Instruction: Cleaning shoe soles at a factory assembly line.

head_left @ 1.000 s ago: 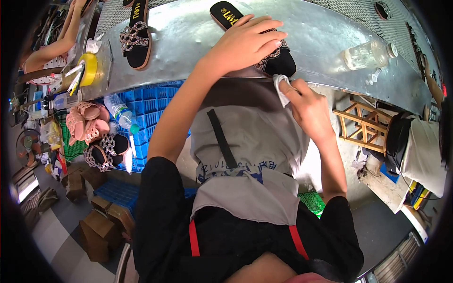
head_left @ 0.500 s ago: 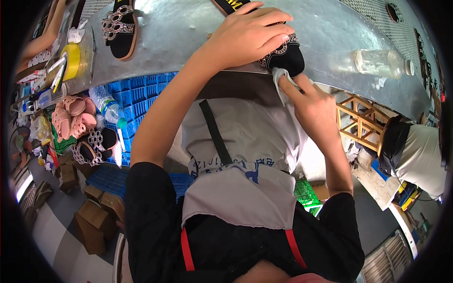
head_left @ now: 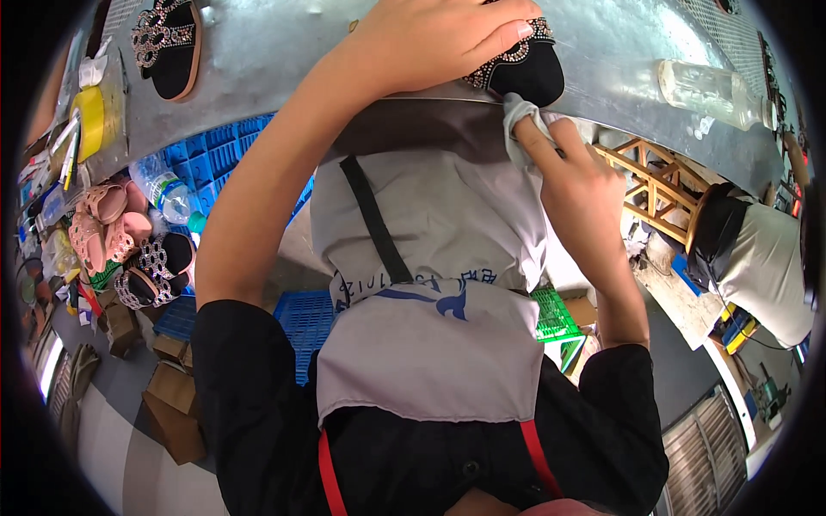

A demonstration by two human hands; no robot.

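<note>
Change: We see the whole view has shifted, so the black sandal (head_left: 538,73) appears nearer the upper border; both hands have stayed with it, and the cloth (head_left: 516,110) is still at its toe.
Meaning: We judge that the same handling of the toe goes on, as neither hand has let go.
Sandal: We find it on the surface (head_left: 284,60), toe at the near edge.
Left hand (head_left: 447,39): Its grip is clamped over the sandal's beaded strap; the upper border cuts off part of our view.
Right hand (head_left: 576,176): Its grip is closed on the cloth, just below the sandal's toe.
Jar (head_left: 705,90): Clear, lying right of the sandal; we cannot tell whether anything is inside.
Plastic bottle (head_left: 168,191): Below and left of the sandal, green-capped; we cannot make out its contents.
Blue crate (head_left: 225,142): Left of and below the sandal; we cannot see what it holds.
Cardboard box (head_left: 175,413): Far below and left of the sandal, contents unclear to us.
</note>
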